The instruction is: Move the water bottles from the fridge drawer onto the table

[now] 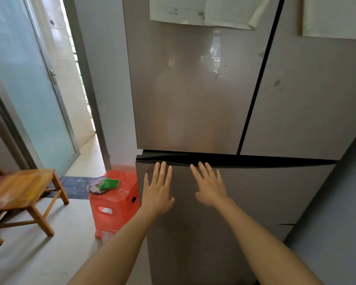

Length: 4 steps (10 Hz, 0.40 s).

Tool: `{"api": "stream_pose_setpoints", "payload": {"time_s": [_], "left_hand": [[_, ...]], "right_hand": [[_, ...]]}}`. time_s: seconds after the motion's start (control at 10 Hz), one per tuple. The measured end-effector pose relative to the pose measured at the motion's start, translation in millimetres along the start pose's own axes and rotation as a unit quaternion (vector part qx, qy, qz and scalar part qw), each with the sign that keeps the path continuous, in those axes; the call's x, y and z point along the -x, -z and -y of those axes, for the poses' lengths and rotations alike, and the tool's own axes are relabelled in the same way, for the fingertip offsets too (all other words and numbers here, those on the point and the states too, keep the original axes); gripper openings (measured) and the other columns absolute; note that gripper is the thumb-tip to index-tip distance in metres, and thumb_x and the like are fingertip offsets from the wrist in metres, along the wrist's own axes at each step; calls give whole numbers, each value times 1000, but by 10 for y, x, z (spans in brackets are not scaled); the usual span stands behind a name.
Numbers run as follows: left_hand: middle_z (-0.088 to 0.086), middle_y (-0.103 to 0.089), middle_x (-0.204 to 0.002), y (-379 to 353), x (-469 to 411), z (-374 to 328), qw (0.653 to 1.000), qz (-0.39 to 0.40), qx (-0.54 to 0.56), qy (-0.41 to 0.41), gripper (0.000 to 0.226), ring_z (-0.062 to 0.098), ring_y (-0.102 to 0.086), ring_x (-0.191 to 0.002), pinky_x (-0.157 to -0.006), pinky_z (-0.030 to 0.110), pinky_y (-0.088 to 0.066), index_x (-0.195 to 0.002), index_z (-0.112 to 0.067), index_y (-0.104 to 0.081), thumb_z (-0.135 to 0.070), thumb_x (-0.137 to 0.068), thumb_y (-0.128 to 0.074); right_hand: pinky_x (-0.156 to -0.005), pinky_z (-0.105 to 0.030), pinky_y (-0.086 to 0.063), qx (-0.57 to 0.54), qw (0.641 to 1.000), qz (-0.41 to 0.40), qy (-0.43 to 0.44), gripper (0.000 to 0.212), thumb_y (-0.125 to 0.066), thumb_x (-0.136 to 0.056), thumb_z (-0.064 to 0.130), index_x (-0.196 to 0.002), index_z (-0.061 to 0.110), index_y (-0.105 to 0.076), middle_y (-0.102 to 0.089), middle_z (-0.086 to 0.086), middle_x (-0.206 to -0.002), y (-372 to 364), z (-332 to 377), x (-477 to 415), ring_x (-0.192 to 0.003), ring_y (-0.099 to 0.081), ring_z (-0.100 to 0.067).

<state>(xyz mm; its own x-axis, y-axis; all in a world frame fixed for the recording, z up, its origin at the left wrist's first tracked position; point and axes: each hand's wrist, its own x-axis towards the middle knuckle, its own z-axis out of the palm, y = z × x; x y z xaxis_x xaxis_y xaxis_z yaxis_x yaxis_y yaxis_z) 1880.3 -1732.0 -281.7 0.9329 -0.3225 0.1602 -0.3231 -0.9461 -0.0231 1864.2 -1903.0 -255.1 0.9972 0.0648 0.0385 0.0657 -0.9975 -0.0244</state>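
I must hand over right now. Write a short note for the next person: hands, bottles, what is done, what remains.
Left hand: open, fingers straight and spread, at the fridge drawer front, just under its top edge.
Right hand: the same, beside it.
Contact with the front: cannot tell.
Drawer looks closed; no water bottles in view.
Done: nothing visible. Left: open the drawer, move all bottles onto the table.
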Motion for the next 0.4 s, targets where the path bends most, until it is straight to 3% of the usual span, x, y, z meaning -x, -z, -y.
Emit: {"api": "stream_pose_setpoints", "payload": {"time_s": [0.3, 0.4], "left_hand": [[8, 32, -148, 14, -388, 110, 999, 30, 7, -17, 97, 22, 37, -127, -114, 49, -2, -143, -13, 19, -48, -84, -50], [7, 37, -142, -5, -369, 107, 999, 28, -6, -16, 99, 22, 38, -126, -114, 50, -3, -143, -13, 20, -49, -84, -50]], "right_hand": [[-116, -44, -1, -20, 999, 17, -40, 89, -54, -83, 21, -146, 27, 10, 8, -5, -156, 67, 76, -289, -143, 8, -24], [-116, -39, -5, -114, 993, 16, -30, 84, -53, -85, 21, -147, 25, 3, 2, -5, -156, 224, 79, -230, -144, 5, -21]]}}
